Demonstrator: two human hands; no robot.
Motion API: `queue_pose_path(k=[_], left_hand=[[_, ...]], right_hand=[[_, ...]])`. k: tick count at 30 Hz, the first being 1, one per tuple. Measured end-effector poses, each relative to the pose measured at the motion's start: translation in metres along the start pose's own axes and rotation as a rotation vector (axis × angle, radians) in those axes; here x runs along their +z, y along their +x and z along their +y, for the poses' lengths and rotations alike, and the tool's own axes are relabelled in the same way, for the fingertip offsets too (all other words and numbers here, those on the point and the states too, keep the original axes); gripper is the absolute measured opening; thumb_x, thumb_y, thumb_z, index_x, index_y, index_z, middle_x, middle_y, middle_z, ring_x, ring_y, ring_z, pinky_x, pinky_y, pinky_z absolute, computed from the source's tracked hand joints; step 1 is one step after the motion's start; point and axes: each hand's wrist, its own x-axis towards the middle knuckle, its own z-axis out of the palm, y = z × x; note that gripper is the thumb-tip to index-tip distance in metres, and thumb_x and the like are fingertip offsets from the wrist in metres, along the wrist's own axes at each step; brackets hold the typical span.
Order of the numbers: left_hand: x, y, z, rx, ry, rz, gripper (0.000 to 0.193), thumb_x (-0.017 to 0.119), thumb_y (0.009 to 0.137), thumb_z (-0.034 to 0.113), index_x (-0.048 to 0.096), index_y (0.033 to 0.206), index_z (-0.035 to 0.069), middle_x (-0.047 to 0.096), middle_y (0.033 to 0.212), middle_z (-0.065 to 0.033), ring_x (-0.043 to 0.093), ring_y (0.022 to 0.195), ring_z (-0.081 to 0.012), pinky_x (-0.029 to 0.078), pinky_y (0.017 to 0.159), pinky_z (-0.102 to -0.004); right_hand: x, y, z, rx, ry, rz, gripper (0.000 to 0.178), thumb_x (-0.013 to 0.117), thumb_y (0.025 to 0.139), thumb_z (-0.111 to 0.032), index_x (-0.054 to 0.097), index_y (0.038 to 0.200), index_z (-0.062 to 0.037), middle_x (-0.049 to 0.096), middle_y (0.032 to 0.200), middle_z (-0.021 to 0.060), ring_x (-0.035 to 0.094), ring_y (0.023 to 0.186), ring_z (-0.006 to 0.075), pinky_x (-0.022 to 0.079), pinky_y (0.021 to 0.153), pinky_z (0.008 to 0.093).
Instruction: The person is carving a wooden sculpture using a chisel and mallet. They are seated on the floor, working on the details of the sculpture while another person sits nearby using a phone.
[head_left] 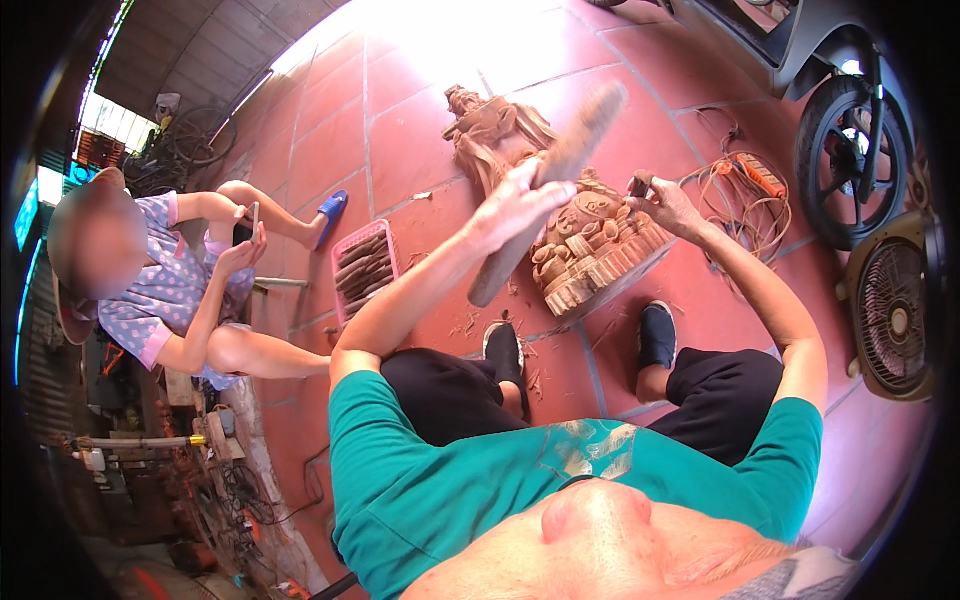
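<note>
No text, label, number or sign can be read here — not one letter comes out clear. Just right of the right grip (668, 205), the orange power strip (762, 176) has surface details too small to make out. Well to the right of that same grip, and lower, nothing legible shows on the fan (897, 318). Nearer the body than the left grip (520, 207), the gold print (595, 450) on the green shirt (450, 490) is leaf-like — a pattern without readable characters.
</note>
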Motion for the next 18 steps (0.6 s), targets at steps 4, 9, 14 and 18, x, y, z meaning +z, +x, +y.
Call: queue_pose_path(k=[4, 9, 14, 18], left_hand=[[-0.024, 0.004, 0.04, 0.133, -0.183, 0.186, 0.029, 0.069, 0.098, 0.031, 0.055, 0.108, 0.007, 0.062, 0.072, -0.0038, 0.057, 0.047, -0.0114, 0.048, 0.039, -0.0252], [-0.055, -0.005, 0.068, 0.336, -0.257, 0.308, 0.025, 0.065, 0.1, 0.026, 0.055, 0.109, 0.005, 0.062, 0.072, -0.0071, 0.06, 0.047, -0.0141, 0.048, 0.037, -0.027], [-0.042, -0.011, 0.04, 0.139, -0.136, 0.229, 0.029, 0.068, 0.098, 0.026, 0.054, 0.113, 0.005, 0.062, 0.072, -0.0045, 0.058, 0.049, -0.0113, 0.049, 0.041, -0.0256], [-0.023, -0.013, -0.012, -0.086, -0.032, -0.008, 0.032, 0.069, 0.097, 0.031, 0.056, 0.116, 0.008, 0.057, 0.073, 0.0019, 0.056, 0.053, -0.0075, 0.047, 0.044, -0.0241]], right_hand=[[0.0, 0.0, 0.006, 0.023, 0.005, 0.008, 0.028, 0.071, 0.094, -0.022, 0.06, 0.114, -0.0063, 0.069, 0.097, 0.0058, 0.066, 0.09, 0.0166, 0.053, 0.079, 0.0349], [0.0, 0.001, 0.005, 0.029, 0.024, 0.0, 0.028, 0.071, 0.094, -0.023, 0.061, 0.112, -0.0052, 0.069, 0.095, 0.0059, 0.067, 0.088, 0.0162, 0.053, 0.078, 0.0345], [0.002, 0.0, 0.005, 0.008, -0.001, 0.012, 0.027, 0.072, 0.093, -0.023, 0.061, 0.111, -0.0048, 0.07, 0.092, 0.0061, 0.067, 0.085, 0.0169, 0.054, 0.073, 0.0346], [0.006, 0.004, 0.011, -0.036, 0.008, 0.037, 0.031, 0.073, 0.093, -0.023, 0.061, 0.116, -0.0055, 0.07, 0.097, 0.007, 0.069, 0.086, 0.0194, 0.054, 0.071, 0.0353]])
